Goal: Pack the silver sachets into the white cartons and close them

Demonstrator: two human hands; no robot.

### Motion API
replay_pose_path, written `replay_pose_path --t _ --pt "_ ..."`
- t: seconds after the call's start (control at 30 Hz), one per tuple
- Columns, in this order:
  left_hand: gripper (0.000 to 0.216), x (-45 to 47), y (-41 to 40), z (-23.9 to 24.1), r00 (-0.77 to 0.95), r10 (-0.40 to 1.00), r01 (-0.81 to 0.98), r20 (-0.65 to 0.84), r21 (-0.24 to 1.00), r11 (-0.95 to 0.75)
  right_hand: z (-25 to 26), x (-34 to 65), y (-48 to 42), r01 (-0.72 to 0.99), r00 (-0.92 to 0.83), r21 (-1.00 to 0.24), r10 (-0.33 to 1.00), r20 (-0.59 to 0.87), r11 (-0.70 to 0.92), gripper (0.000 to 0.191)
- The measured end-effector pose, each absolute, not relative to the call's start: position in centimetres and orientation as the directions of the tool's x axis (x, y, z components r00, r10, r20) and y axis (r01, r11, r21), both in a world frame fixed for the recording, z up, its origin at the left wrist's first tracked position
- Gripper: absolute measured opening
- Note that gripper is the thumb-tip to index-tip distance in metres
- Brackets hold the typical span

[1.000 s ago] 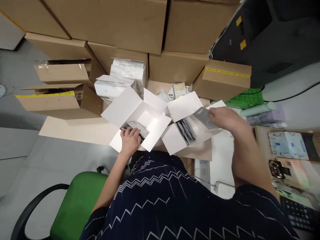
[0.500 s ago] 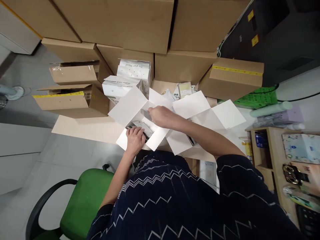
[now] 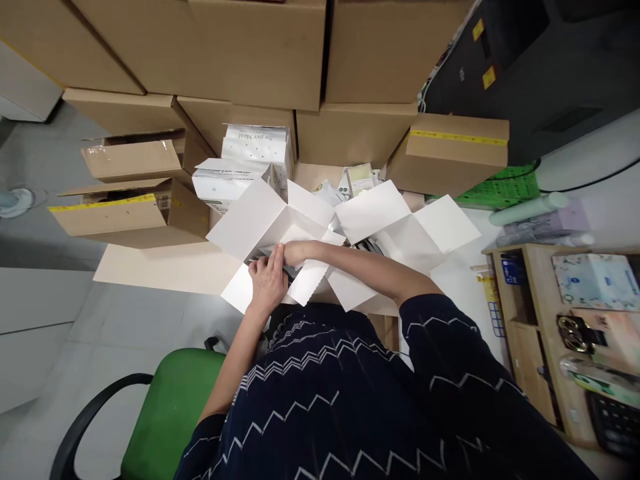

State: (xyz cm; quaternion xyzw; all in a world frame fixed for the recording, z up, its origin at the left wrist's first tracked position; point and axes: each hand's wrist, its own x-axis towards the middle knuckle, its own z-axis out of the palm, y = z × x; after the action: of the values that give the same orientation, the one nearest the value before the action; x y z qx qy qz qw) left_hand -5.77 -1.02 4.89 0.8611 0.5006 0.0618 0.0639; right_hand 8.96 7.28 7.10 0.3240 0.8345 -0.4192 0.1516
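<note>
An open white carton [image 3: 300,230] with its flaps spread stands in front of me, holding several flat packets [image 3: 291,272] upright at its near side. My left hand [image 3: 269,283] reaches over the near left wall, its fingers stretched across the packets' top edges. Beside its fingertips, my right hand [image 3: 296,253] is closed and dips into the same carton. The left fingers and the packets hide its fingertips and whatever they hold. Against this carton on the right stands a second open white carton [image 3: 407,237], with dark-edged packets [image 3: 369,247] partly seen under my right forearm.
Two opened white printed boxes [image 3: 257,150] stand behind the cartons. Brown cardboard boxes [image 3: 135,217] flank the table [image 3: 160,270] on the left, with more stacked behind. Loose sachets [image 3: 360,179] lie at the back. A green chair [image 3: 173,400] is at lower left, a wooden organiser [image 3: 537,320] at right.
My right hand has come down and nearer, from above the carton's middle with a greyish flat packet to beside my left fingers. My left index finger is now stretched further out.
</note>
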Motion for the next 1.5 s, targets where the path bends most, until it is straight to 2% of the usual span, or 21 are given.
replay_pose_path --t 0.07,0.17,0.23,0.3,0.37,0.47,0.53,0.63,0.73,0.83,0.93,1.03,1.2,1.37,1.5 --pt "0.065 -5.6 -0.9 4.9 0.495 0.868 0.855 0.023 0.161 -0.492 9.0 10.5 6.1 0.67 -0.738 -0.618 0.461 -0.494 0.411 0.019" --pt "0.054 -5.7 -0.7 4.7 0.512 0.859 0.846 0.031 0.154 -0.51 13.2 15.4 4.1 0.62 -0.716 -0.73 0.588 -0.376 0.288 0.021" --pt "0.049 -5.8 -0.7 4.5 0.514 0.856 0.843 0.046 0.158 -0.515 16.0 19.9 2.8 0.621 -0.616 -0.765 0.71 -0.341 0.172 0.021" --pt "0.048 -5.9 -0.7 4.3 0.508 0.859 0.843 0.061 0.169 -0.51 17.5 24.6 1.6 0.733 -0.404 -0.678 0.837 -0.368 0.055 0.024" --pt "0.047 -5.9 -0.7 4.1 0.504 0.861 0.843 0.076 0.175 -0.509 17.3 28.5 0.4 0.864 -0.168 -0.498 0.885 -0.434 -0.081 0.026" --pt "0.046 -5.9 -0.7 3.9 0.508 0.856 0.839 0.096 0.172 -0.517 14.4 31.9 -1.5 0.956 0.042 -0.206 0.791 -0.61 -0.21 0.03" --pt "0.045 -5.9 -0.6 3.9 0.51 0.854 0.838 0.1 0.169 -0.52 11.8 32.9 -2.7 0.969 0.064 -0.124 0.701 -0.71 -0.213 0.035" --pt "0.045 -5.9 -0.7 4.0 0.507 0.856 0.839 0.099 0.168 -0.517 9.2 33.8 -3.9 0.952 0.021 -0.172 0.615 -0.789 -0.254 0.037" --pt "0.044 -5.9 -0.7 4.1 0.506 0.857 0.84 0.097 0.171 -0.515 8.4 34.9 -4.4 0.919 0.011 -0.217 0.571 -0.821 -0.33 0.031" --pt "0.044 -5.9 -0.7 4.0 0.503 0.858 0.84 0.099 0.179 -0.513 8.6 35.7 -4.2 0.937 0.134 -0.104 0.617 -0.775 -0.334 0.025" --pt "0.043 -5.9 -0.7 4.0 0.496 0.862 0.841 0.105 0.19 -0.507 8.2 35.8 -4.1 0.939 0.288 0.065 0.673 -0.681 -0.337 0.039" --pt "0.043 -5.9 -0.7 4.0 0.495 0.862 0.841 0.106 0.189 -0.507 7.4 35.5 -4.2 0.926 0.334 0.103 0.657 -0.676 -0.364 0.043" --pt "0.042 -5.9 -0.8 4.1 0.498 0.861 0.842 0.104 0.181 -0.509 7.6 35.1 -4.4 0.912 0.393 0.157 0.697 -0.6 -0.379 0.036" --pt "0.043 -5.9 -0.8 4.0 0.5 0.861 0.841 0.098 0.184 -0.509 8.7 34.1 -4.7 0.923 0.372 0.117 0.769 -0.52 -0.367 0.035" --pt "0.044 -5.9 -0.8 4.0 0.491 0.867 0.839 0.09 0.221 -0.498 10.9 33.1 -5.1 0.968 0.185 -0.037 0.809 -0.557 -0.247 0.034"
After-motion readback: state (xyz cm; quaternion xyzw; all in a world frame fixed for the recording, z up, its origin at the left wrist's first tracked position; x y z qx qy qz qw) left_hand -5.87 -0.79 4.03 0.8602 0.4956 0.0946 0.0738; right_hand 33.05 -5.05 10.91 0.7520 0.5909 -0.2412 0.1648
